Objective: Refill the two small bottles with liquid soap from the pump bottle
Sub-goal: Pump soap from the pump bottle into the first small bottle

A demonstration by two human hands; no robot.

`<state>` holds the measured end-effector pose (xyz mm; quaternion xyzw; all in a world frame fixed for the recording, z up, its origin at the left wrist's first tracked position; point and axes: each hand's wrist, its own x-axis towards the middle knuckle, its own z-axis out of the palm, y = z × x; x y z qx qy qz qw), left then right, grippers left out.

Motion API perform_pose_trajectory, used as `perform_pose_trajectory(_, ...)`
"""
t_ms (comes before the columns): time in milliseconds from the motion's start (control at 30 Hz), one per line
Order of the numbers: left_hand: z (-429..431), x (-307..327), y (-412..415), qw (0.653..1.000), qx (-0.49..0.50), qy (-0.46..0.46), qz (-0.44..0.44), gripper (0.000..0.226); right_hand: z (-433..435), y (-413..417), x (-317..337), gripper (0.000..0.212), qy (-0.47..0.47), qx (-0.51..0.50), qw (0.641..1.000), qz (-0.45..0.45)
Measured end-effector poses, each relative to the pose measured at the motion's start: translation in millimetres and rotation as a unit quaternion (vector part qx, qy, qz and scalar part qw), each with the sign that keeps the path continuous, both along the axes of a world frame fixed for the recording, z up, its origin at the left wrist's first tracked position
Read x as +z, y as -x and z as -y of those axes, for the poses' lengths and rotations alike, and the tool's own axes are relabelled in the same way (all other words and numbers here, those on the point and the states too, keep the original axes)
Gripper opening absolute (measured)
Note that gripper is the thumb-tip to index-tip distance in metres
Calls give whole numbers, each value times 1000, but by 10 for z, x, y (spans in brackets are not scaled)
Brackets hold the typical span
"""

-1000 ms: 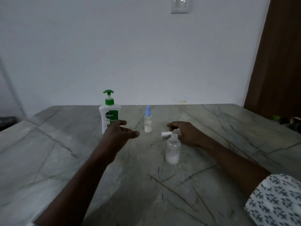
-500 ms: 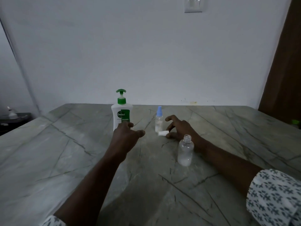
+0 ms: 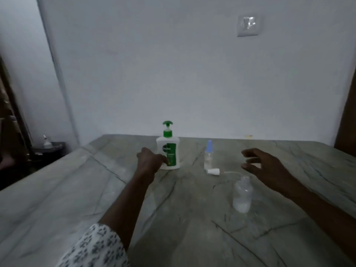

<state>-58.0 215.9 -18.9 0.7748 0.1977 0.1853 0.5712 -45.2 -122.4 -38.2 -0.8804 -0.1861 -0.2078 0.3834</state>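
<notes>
A white pump bottle (image 3: 171, 151) with a green pump and label stands upright near the table's far edge. My left hand (image 3: 151, 160) reaches its lower left side, fingers curling round it. Right of it stands a small clear bottle with a blue cap (image 3: 208, 158). In front of that bottle lies a white spray cap (image 3: 213, 171) with its thin tube on the table. Nearer me, a second small clear bottle (image 3: 242, 194) stands uncapped with a little white liquid at the bottom. My right hand (image 3: 264, 166) hovers above and behind this bottle, fingers spread, holding nothing.
The grey marble table (image 3: 96, 199) fills the lower view and meets a white wall at the back. A dark side table (image 3: 48, 149) with a small white object stands beyond the left edge. A brown door frame (image 3: 346, 112) is at the far right.
My right hand set the white cap down beside the blue-capped bottle and lifted away to the right. My left hand moved forward onto the pump bottle. The view swung left.
</notes>
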Motion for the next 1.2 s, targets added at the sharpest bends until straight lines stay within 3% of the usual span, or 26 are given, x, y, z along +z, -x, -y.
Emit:
perform_pose_trajectory(200,-255,30,-198,981,-181,26,66,81,103,241,-36,32,-36,-34,999,8)
perform_pose_trajectory(267,-265,15,-266,975,-203,7,88,72,94,237,-124,33,-32,-38,999,-1)
perform_pose_trajectory(467,-242,24,-316,978,-164,-46,124,39,67,225,-208,36,4,-24,1000,-4)
perform_pose_trajectory(600,-120,38,-86,978,-155,-74,120,35,52,316,-198,31,4,-9,1000,2)
perform_pose_trajectory(800,294,-2,560,977,-74,-153,132,32,-227,741,365,16,-200,-36,970,131)
perform_pose_trajectory(900,459,-91,685,977,-56,-144,149,40,-665,969,671,12,-153,40,977,144)
perform_pose_trajectory(1000,596,-149,731,971,-80,-145,171,55,-1129,997,920,35,-35,87,989,117)
perform_pose_trajectory(1100,570,-124,697,965,-186,-27,183,100,-1422,855,1156,50,53,82,992,83)
perform_pose_trajectory(1200,509,-98,644,944,-272,20,186,99,-1534,659,1283,39,115,77,989,47)
